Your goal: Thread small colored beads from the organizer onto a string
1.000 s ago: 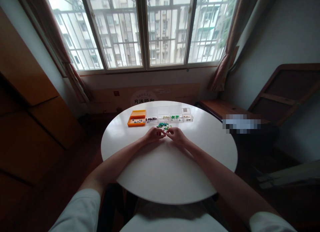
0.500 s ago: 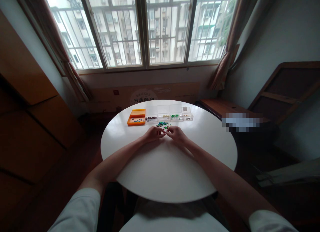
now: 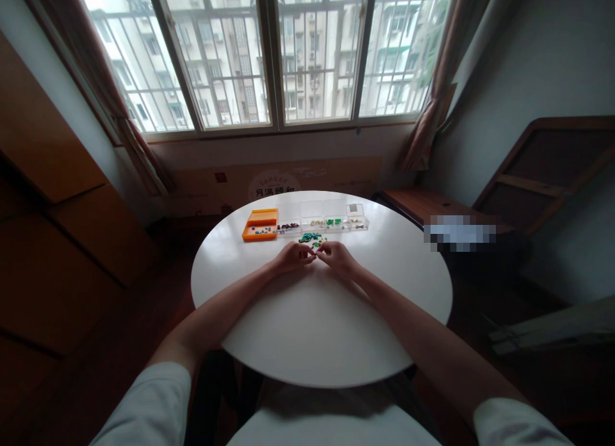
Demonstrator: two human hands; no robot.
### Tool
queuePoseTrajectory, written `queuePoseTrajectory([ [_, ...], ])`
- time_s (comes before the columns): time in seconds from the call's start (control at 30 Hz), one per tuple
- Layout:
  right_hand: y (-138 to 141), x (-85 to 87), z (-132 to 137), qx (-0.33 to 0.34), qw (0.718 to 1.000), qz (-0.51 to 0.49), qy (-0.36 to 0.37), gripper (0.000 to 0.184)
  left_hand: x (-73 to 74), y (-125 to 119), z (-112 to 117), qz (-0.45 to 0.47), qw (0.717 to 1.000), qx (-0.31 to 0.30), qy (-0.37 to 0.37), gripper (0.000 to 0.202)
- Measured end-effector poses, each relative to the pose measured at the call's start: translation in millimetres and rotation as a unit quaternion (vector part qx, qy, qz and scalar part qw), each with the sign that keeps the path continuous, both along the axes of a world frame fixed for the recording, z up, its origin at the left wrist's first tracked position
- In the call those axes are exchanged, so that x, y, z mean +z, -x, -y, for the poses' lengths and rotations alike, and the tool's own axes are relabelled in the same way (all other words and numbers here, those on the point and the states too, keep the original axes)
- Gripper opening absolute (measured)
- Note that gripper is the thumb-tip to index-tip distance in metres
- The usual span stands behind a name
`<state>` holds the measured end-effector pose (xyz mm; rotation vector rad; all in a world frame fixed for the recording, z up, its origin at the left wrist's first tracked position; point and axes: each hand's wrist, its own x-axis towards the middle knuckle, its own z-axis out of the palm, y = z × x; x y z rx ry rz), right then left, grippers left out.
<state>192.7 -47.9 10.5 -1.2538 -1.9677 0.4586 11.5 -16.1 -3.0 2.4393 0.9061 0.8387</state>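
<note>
Green pieces point(image 3: 311, 239): loose little pile on the bench point(image 3: 317, 330), past centre toward the far edge, just beyond both hands and not touching them.

Near to far:
- White sleeves at the bottom corners of the view, left sleeve point(image 3: 144, 407) and right sleeve point(image 3: 519, 427). Bare forearms cross the near edge of the bench and converge toward its middle.
- Left hand point(image 3: 293, 259) and right hand point(image 3: 339, 259) rest on the bench at about centre. Both are curled narrow, fingers pinched, and the fingertips of the two hands meet. Cannot tell what sits between the tips, if anything; too small to see.
- Pile of green pieces is next, directly behind the fingertips.
- Behind the pile, a row along the far edge: orange box point(image 3: 259, 225) at the left end, open, with a few small bits inside. Touching its right side is a clear compartment tray point(image 3: 323, 210). Its compartments hold dark bits, mixed bits, green bits and a few more at the right end.
- Cardboard sheet point(image 3: 273, 183) with printed characters leans against the wall beyond the bench.
- Barred window point(image 3: 288, 55) above it, curtains at both sides.
</note>
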Motion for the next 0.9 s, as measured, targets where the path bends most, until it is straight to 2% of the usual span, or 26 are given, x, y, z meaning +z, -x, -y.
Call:
queuePoseTrajectory([
  [0.9, -0.5, 1.2, 1.0, 0.004, 1.000, 0.005, -0.002, 0.021, -2.3, -0.3, -2.0, -0.001, 1.000, 0.015, -0.003, 0.025],
])
